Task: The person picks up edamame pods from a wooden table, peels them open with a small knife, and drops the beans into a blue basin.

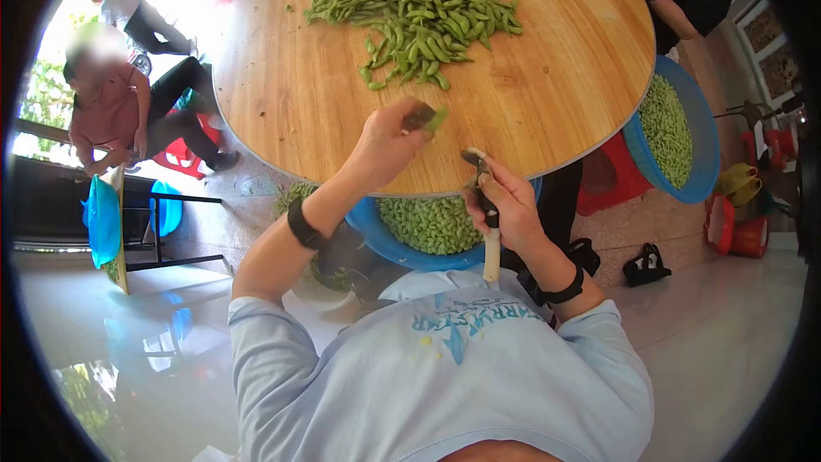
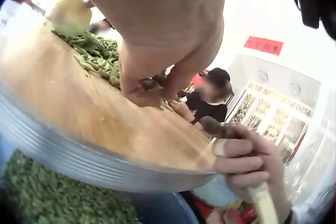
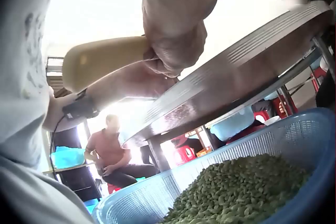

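Head view: the left hand is over the near part of the wooden tabletop, fingertips drawn together in a pinch on a green pod; just to its right, the right hand curls round a pale-handled tool; the heap of pods spreads over the far side; a blue basin of shelled beans sits under the near edge. Left wrist view: the left hand's thumb and fingers meet near the heap, the pod there mostly hidden, as far as I can tell; at right, the right hand wraps the tool. Right wrist view: the tool's handle pokes out left from the right hand; a perforated blue basket of beans fills the near right.
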### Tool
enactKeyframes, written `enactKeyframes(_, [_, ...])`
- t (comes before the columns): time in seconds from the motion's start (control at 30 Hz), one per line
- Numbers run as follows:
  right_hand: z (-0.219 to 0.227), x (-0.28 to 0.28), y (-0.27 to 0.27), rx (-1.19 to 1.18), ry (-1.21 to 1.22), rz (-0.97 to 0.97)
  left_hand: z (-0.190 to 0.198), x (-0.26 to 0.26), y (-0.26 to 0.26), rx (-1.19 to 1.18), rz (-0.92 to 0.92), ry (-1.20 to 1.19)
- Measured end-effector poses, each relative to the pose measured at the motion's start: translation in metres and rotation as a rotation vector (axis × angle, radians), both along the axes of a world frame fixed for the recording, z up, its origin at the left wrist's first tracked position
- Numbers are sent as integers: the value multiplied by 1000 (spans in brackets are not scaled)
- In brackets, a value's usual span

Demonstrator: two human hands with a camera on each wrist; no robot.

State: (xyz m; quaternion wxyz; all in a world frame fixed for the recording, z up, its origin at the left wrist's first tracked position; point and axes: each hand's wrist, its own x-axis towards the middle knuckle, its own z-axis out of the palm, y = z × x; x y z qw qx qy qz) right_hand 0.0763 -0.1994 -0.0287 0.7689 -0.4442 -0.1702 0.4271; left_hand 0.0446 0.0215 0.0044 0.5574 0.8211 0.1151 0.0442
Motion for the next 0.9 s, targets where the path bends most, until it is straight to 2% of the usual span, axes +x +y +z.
enactKeyframes(0.03, [0,0,3,36,67,-16,8,-8,-7,-6,-2,2])
enactKeyframes(0.1, [2,0,6,77,112,11,21,-24,-18,-378,-40,89])
enactKeyframes(0.2, [5,-2,11,149,176,58,21,-37,-32,-512,-69,88])
enactKeyframes(0.33, [5,-3,16,224,200,122,7,-42,-30,-551,-16,40])
enactKeyframes(0.43, [6,-3,17,198,201,122,7,-45,-25,-490,-34,135])
enactKeyframes(0.53, [4,-3,17,174,216,118,1,-47,-28,-618,-5,31])
enactKeyframes(0.6, [3,-3,18,192,234,128,-7,-48,-26,-381,-15,-34])
enactKeyframes(0.9, [4,-9,18,196,197,106,-10,-49,-25,-427,-16,-41])
